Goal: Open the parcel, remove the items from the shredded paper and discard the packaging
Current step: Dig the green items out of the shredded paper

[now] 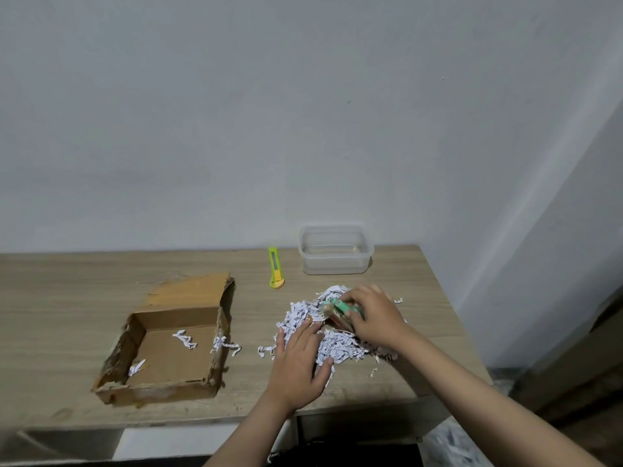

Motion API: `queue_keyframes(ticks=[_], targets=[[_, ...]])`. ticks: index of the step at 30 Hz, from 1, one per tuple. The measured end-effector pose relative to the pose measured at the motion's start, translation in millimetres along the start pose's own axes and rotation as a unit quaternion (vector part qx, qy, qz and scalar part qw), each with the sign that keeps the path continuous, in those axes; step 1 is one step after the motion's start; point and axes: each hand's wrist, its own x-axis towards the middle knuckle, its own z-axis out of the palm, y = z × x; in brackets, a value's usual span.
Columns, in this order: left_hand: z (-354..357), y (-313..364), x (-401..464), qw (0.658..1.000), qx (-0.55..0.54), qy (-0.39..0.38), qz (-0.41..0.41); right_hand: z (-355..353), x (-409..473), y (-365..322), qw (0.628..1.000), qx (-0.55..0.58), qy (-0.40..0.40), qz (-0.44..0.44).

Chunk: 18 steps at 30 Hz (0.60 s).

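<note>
Head view, right hand [377,315] fingers [354,299] gripping green item [340,306], shredded paper [337,342] beneath

The right hand [377,315] grips a mint-green and reddish-brown item [338,311]; under it lie white shreds [337,345] (faint grey print). Left of the grip, a brown box [168,348], its torn flap orange-tan. Beyond it, a lime and yellow cutter [275,267], a clear tub [335,249], on a pale woodgrain table [67,298]

plain grey wall [303,112], wooden table [67,298]
</note>
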Motion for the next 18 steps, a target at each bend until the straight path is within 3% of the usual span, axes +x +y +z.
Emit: queue_keyframes(ticks=[10, 18], targets=[[-3.4, 1.8, -1.3, 0.999, 0.034, 0.030, 0.015, -14.5, -8.7, -7.6, 0.996, 0.069, 0.057, -0.017], [-8.1, 5.1, -3.4, 0.998, 0.064, 0.025, -0.002, -24.3, -12.2, -12.5, 0.974, 0.219, 0.063, 0.011]])
